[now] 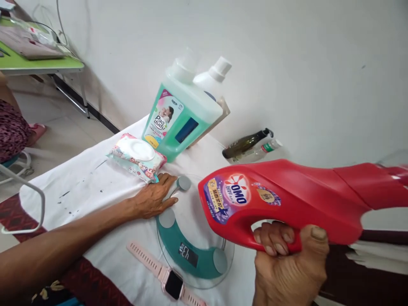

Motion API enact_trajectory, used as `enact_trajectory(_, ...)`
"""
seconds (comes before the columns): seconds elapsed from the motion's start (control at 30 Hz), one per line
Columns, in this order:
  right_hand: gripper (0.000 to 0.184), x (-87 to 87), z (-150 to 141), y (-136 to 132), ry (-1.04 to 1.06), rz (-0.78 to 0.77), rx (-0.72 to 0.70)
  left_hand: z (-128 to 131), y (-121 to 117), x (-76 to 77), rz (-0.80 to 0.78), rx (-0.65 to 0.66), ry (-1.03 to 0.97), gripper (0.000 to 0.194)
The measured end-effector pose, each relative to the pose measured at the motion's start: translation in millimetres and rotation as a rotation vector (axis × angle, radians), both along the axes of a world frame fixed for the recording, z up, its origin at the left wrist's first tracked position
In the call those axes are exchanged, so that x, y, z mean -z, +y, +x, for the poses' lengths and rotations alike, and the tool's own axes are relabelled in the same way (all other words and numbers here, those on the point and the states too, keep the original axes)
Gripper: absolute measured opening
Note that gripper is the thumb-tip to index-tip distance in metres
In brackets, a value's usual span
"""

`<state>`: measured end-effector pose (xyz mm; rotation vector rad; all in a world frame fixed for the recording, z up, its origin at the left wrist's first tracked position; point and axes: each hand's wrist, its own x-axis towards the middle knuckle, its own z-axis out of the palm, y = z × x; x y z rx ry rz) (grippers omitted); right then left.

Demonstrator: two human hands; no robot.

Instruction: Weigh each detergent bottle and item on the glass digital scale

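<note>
My right hand (290, 263) is wrapped round the handle of a big red OMO laundry detergent bottle (306, 191), held tilted on its side above the table. A round glass bathroom scale (178, 238) with a green band lies below it, its small display lit. My left hand (156, 197) rests with fingers stretched out at the scale's left edge, thumb over the glass. Just beyond those fingertips is a pack of wet wipes (137, 155) with a white lid. Nearer to me, a pink-strapped smartwatch (174, 284) lies against the scale's rim.
Behind the wipes stand a green Pao dudu detergent bottle (181, 114) and a white-capped bottle (212, 76). Against the wall are a dark glass bottle (245, 143) and a clear bottle (269, 148). Another person's patterned clothing (11, 129) shows at left, below a green table (41, 63).
</note>
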<state>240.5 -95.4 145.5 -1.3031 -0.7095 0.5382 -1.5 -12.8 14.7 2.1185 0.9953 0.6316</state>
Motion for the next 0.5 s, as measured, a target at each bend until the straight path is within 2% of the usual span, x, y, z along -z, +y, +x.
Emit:
enact_trajectory(0.13, 0.063, -11.9, 7.0, 34.1, -0.058, 0.057, 0.026, 0.3, -0.4, -3.7, -0.039, 0.0, -0.009, 0.053)
enact_trajectory(0.23, 0.062, -12.5, 8.2, 66.5, -0.097, 0.105, 0.041, 0.4, -0.1, -2.6, -0.037, -0.009, -0.022, 0.054)
enact_trajectory(0.5, 0.058, 17.1, 4.0, 157.4, -0.022, 0.146, 0.132, 0.6, -0.3, -1.3, -0.045, 0.002, 0.001, 0.055)
